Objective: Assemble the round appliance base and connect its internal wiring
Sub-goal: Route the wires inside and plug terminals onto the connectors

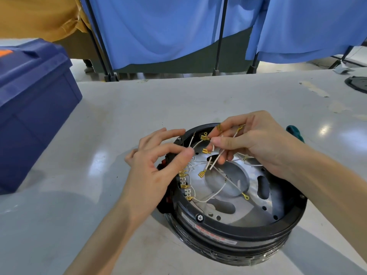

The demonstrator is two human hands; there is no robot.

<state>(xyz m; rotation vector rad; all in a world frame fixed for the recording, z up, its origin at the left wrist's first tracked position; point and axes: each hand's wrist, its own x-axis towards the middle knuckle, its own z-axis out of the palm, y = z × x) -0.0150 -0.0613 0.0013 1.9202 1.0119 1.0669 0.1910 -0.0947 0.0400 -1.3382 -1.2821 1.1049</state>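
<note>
Head view, base: round black base sits open side up on the table, lower centre-right.
Left hand: left hand pinches one white wire at the rim, probably to single it out.
Right hand: right hand grips several wires, lifting brass terminals clear.

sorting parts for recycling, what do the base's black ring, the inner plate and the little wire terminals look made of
Black ring: probably moulded plastic, semi-gloss with soft highlights.
Inner plate: bare metal, perhaps aluminium or steel; silvery, dull sheen, punched holes and slots.
Wire terminals: thin brass-coloured metal, shiny yellow; whether solid brass or plated cannot be told.
</note>
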